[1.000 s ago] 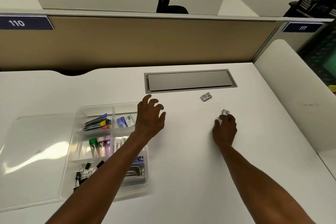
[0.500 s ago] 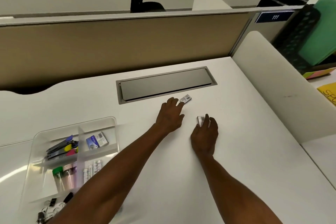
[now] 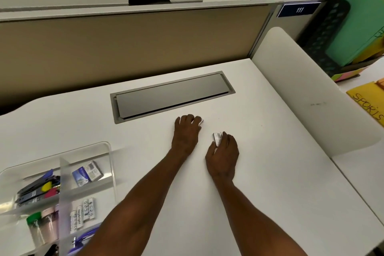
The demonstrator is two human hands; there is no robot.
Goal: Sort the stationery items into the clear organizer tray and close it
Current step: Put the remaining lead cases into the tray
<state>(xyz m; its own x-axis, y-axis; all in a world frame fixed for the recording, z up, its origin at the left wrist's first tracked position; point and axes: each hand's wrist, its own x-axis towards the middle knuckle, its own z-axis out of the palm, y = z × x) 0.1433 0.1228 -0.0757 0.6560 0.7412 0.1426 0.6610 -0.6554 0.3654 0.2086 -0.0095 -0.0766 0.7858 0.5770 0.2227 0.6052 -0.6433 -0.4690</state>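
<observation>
The clear organizer tray point(image 3: 108, 149) lies open at the lower left of the white desk, its compartments holding markers, a small blue box, tubes and batteries. My right hand point(image 3: 223, 154) is shut on a small silver staple box point(image 3: 217, 138) near the desk's middle. My left hand point(image 3: 186, 134) rests flat a little further back, its fingers curled over a second small staple box point(image 3: 201, 121), of which only a white corner shows.
A grey cable hatch point(image 3: 170, 95) is set into the desk just behind my hands. A beige partition point(image 3: 135, 43) closes the back, and a white divider point(image 3: 311, 89) stands on the right. Coloured folders point(image 3: 357, 27) and a yellow sheet point(image 3: 369, 106) lie beyond it.
My left hand reached from beside the tray to the far staple box and now covers it. My right hand closed around the nearer staple box. The view swung right.
</observation>
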